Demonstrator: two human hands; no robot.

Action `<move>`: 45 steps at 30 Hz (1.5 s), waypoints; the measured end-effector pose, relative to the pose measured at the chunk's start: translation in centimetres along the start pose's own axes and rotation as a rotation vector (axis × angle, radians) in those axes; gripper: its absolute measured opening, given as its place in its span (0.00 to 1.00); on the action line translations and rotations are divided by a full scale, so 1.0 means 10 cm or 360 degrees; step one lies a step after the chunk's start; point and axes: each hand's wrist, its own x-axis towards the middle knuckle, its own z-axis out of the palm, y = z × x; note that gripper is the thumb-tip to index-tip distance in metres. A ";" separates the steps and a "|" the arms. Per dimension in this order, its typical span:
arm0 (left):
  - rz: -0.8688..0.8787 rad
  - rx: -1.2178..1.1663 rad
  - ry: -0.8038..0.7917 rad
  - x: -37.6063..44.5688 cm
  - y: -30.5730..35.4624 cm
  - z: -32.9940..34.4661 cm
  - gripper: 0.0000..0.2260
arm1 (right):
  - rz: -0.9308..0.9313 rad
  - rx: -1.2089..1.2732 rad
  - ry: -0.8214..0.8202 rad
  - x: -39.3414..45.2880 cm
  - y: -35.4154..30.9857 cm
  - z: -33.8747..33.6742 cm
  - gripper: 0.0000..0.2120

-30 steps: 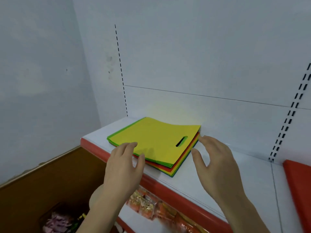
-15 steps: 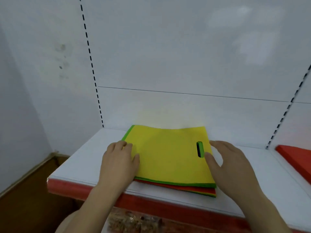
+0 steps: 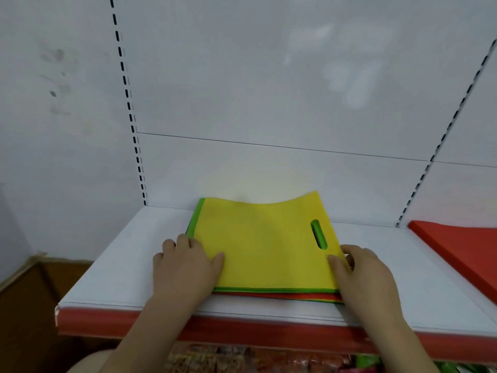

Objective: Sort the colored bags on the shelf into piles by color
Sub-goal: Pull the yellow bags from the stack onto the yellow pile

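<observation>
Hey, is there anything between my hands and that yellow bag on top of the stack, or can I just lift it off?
Nothing visible is in the way. The left hand and right hand already rest on the yellow bag, which lies uncovered on top of the stack, with bare shelf to its left.

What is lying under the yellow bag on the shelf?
Under the yellow bag, green, red and yellow edges of more bags show. Their number and full faces are covered.
</observation>
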 end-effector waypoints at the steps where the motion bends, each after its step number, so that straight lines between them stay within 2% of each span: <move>1: 0.0011 0.0019 0.0026 -0.02 0.01 0.00 0.29 | -0.0011 0.0024 0.0051 -0.02 -0.01 0.02 0.13; 6: 0.0083 0.0044 0.0091 -0.07 0.09 -0.02 0.18 | -0.0085 0.0085 0.0261 -0.04 -0.02 0.10 0.05; 10: 0.0224 -0.0208 0.0418 -0.06 0.10 -0.05 0.17 | -0.0150 0.0175 0.0348 -0.08 -0.04 0.09 0.03; 13: 0.0178 -0.0596 0.0531 -0.10 0.14 -0.21 0.22 | -0.0172 0.0289 0.0445 -0.08 -0.05 -0.01 0.04; 16: 0.0317 -0.0865 0.0753 -0.12 0.20 -0.32 0.28 | -0.0183 0.0519 0.0517 -0.09 -0.04 -0.15 0.08; 20: 0.0417 -0.1024 0.0891 -0.11 0.32 -0.31 0.19 | -0.0377 0.0550 0.0626 -0.16 0.05 -0.30 0.21; 22: 0.0402 -0.1099 0.0898 -0.12 0.41 -0.33 0.18 | -0.0444 0.0458 0.0684 -0.19 0.15 -0.35 0.23; 29: 0.0418 -0.1397 0.0686 -0.25 0.93 -0.35 0.22 | -0.0195 0.0240 0.0802 -0.46 0.52 -0.65 0.22; 37: 0.0721 -0.1507 0.0444 -0.60 1.68 -0.35 0.24 | -0.0032 -0.0013 0.1114 -0.83 1.05 -1.20 0.19; 42: 0.0893 -0.1444 0.0505 -0.87 2.16 -0.51 0.24 | 0.0086 -0.0041 0.1261 -1.01 1.41 -1.50 0.19; 45: 0.0955 -0.1444 0.0506 -1.06 2.52 -0.58 0.24 | 0.0188 -0.0036 0.1256 -1.13 1.72 -1.75 0.20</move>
